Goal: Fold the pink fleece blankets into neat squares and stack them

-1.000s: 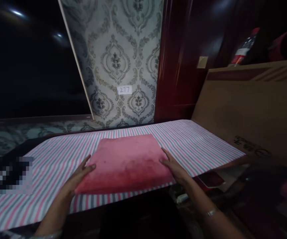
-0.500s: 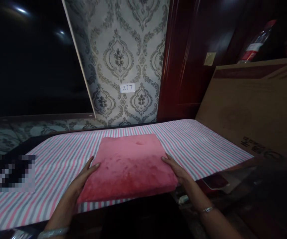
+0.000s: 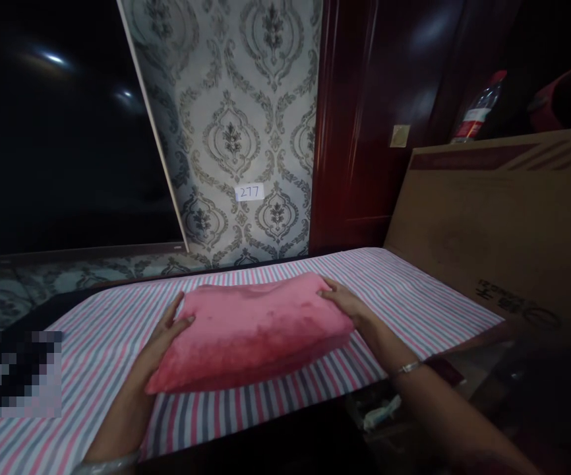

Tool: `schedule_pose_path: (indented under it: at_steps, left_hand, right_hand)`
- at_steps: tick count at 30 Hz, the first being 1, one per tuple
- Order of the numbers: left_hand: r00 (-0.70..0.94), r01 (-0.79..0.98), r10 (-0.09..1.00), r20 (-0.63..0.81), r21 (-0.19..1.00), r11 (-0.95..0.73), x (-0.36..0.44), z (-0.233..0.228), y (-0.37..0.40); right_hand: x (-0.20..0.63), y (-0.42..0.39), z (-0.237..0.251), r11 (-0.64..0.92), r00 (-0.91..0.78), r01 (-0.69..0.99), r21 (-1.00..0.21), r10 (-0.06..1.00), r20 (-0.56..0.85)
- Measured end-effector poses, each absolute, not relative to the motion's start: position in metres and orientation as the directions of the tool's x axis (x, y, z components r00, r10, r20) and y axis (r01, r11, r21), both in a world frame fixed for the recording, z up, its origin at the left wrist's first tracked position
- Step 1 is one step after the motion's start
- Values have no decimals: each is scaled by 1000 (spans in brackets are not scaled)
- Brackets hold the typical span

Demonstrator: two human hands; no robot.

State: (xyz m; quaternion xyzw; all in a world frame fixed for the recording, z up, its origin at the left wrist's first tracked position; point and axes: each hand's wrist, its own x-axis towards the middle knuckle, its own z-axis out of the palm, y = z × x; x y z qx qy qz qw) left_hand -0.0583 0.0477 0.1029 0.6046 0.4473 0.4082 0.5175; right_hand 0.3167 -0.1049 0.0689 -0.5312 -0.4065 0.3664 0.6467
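A pink plush cushion (image 3: 256, 330) is above the striped cloth (image 3: 414, 297), its front face darker pink and its far edge bowed. My left hand (image 3: 167, 336) grips its left side, the thumb on top and the other fingers partly hidden along the edge. On the opposite side my right hand (image 3: 347, 307) holds the far right corner, thumb on the upper face and remaining fingers mostly out of sight. Whether the cushion's underside touches the cloth I cannot tell.
A large dark screen (image 3: 68, 132) stands at the left. To the right is a cardboard box (image 3: 503, 211) with a plastic bottle (image 3: 480, 109) on top. A paper label reading 277 (image 3: 249, 192) is on the patterned wall. A pixelated patch (image 3: 16, 375) covers something at the left.
The cushion looks shallower from front to back, and its far edge has buckled. More striped cloth shows below its front edge. Both hands keep their hold, and the view has shifted slightly.
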Motion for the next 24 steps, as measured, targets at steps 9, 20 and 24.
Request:
schedule_pose_path:
  at_steps: [9,20,24]
  left_hand:
    - [319,-148,947,19,989,30,0,84,-34]
    - [345,-92,930,-127,981,168,29,29,-57]
    - [331,-54,940,-79,993,103,34,31,-65]
  right_hand:
    - [385,-88,130,99,567,295,-950,783,258]
    - [300,-187,8,-94,695,37,-995,717,-42]
    - [248,-212,-15,-228,343,-418,-880,857,-385]
